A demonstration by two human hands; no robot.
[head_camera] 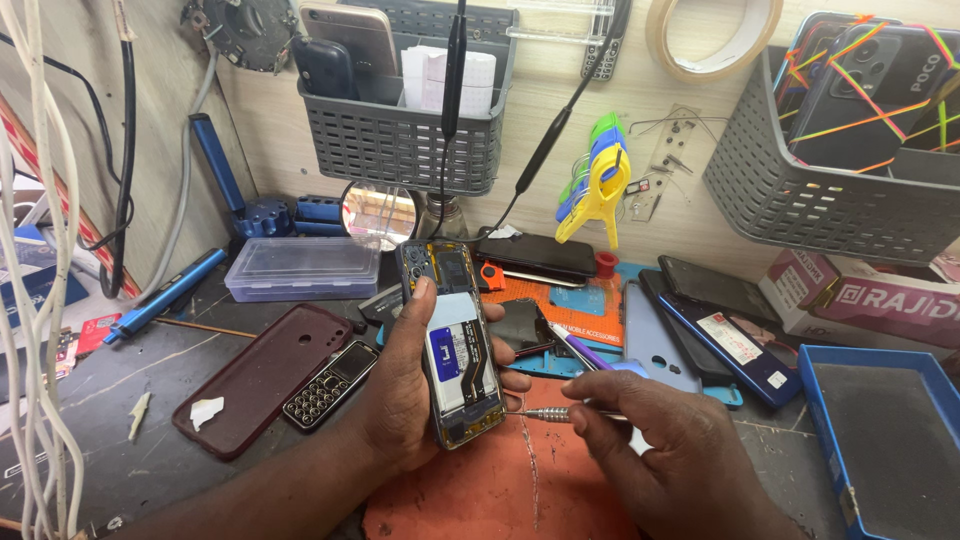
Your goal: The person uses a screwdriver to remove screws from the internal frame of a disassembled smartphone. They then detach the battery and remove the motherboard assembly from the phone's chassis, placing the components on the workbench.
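Left hand (400,385) is gripping an opened smartphone (452,345), back cover off, battery and orange flex cable showing, held upright over the orange mat (500,490) at the bench's near edge. Right hand (665,440) is pinching a slim metal screwdriver (548,413), its tip touching the phone's lower right edge; the exact screw is too small to make out. Maroon phone case (262,375) and small keypad phone (328,384) are lying just left of the left hand. Blue tray (830,440) at the right edge is getting cut off. Grey basket (405,145) is hanging on the back wall
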